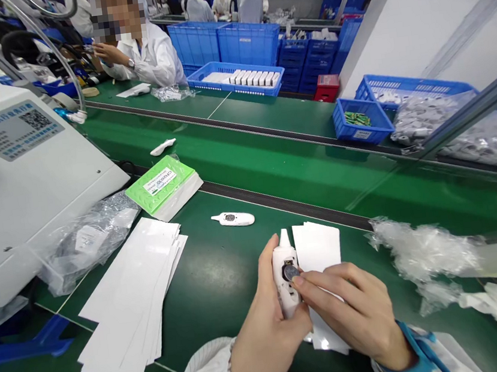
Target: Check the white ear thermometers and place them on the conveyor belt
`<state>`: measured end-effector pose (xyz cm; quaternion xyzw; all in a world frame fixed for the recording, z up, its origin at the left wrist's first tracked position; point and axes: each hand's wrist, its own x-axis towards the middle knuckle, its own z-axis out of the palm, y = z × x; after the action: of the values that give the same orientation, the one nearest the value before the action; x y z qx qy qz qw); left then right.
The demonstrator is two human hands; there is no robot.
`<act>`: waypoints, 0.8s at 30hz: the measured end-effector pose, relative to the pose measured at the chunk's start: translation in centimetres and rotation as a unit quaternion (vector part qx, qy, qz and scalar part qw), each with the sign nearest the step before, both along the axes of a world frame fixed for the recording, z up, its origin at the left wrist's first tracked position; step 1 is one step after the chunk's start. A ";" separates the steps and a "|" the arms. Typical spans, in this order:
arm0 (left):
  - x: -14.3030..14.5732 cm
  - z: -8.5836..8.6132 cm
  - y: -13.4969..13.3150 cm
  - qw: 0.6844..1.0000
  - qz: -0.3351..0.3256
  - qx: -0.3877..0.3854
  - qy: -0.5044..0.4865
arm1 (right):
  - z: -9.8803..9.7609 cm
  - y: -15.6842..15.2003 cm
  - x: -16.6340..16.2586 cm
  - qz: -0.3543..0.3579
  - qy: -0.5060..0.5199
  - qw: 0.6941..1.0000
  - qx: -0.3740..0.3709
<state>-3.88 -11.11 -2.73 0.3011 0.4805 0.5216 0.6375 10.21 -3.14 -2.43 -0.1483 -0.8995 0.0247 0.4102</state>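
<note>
My left hand is wrapped round a white ear thermometer, its narrow tip pointing away from me and its open battery bay facing up. Between the thumb and fingers of my right hand is a silver coin cell, tilted at the edge of that bay. A second white thermometer lies on the green bench ahead, with a round cell showing in it. White cards lie beneath my hands.
At left are loose white sheets, a green-topped battery pack and a white machine. Another white device lies on the conveyor belt. Crumpled plastic bags lie at right. Across the belt, a person works near blue trays.
</note>
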 end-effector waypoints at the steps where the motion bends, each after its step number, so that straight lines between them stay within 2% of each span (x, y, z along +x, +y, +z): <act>1: 0.0 0.0 0.0 1.000 -0.003 -0.002 0.001 | 0.0 0.0 0.0 0.003 -0.001 1.000 0.000; 5: 0.0 0.2 -0.2 1.000 -0.004 0.002 0.005 | -0.2 0.0 0.1 0.012 0.002 1.000 -0.007; 10: -0.1 0.1 -0.2 1.000 0.003 0.004 0.009 | -0.2 0.0 -0.1 -0.011 0.011 1.000 -0.002; 20: 0.2 -0.9 -0.6 0.999 0.020 0.025 -0.013 | -0.2 0.4 0.2 -0.017 0.010 1.000 0.016; 24: 0.2 -0.5 -0.5 0.999 0.006 0.028 0.017 | -0.3 0.4 0.2 -0.009 0.011 1.000 0.017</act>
<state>-3.67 -11.60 -3.27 0.3249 0.4784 0.5332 0.6174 10.45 -2.76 -2.74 -0.1488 -0.8940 0.0073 0.4227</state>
